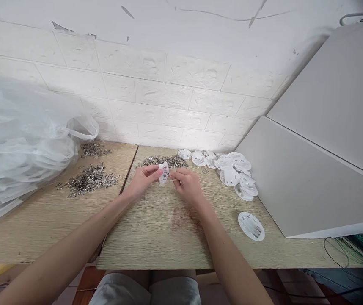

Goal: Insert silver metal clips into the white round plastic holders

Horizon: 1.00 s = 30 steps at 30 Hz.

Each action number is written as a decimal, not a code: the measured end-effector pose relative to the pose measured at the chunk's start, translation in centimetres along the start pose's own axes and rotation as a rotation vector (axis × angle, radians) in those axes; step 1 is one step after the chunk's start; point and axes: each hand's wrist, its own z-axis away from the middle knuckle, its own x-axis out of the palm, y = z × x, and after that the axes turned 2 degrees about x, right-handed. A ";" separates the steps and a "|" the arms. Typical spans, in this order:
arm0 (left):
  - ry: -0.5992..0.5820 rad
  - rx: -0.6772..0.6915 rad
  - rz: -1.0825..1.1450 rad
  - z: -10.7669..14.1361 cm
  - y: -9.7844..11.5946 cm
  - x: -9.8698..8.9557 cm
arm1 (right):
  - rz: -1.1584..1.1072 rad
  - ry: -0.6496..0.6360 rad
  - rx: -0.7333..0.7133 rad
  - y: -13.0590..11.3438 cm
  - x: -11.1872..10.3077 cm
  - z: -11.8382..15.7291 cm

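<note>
My left hand (pixel 143 180) pinches a white oval plastic piece (pixel 164 174) at its left edge, holding it upright above the table. My right hand (pixel 186 182) is closed at the right side of the piece, its fingertips around a thin pale stick-like item (pixel 174 180). What the stick's tip touches is too small to tell. Just behind the hands lies a pile of small metal parts (pixel 177 161). Similar white oval pieces (pixel 229 177) are heaped to the right, and a single oval piece (pixel 251 226) lies nearer the front edge.
Two more piles of metal parts (pixel 91 178) sit on the left table beside a large clear plastic bag (pixel 19 156) of white pieces. A grey-white box (pixel 317 182) borders the right. A white brick wall (pixel 156 97) stands behind. Green wires (pixel 356 250) lie at bottom right.
</note>
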 end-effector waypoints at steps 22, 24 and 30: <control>0.042 -0.008 -0.112 0.1 0.1 0.6 | 0.153 -0.014 -0.075 -0.1 1.0 0.1; 0.018 -0.019 -0.099 0.0 0.1 0.3 | 0.102 -0.025 -0.033 -0.1 0.8 0.0; 0.043 -0.029 0.002 -0.3 -0.5 -0.4 | -0.145 0.018 0.077 -0.1 -0.1 -0.3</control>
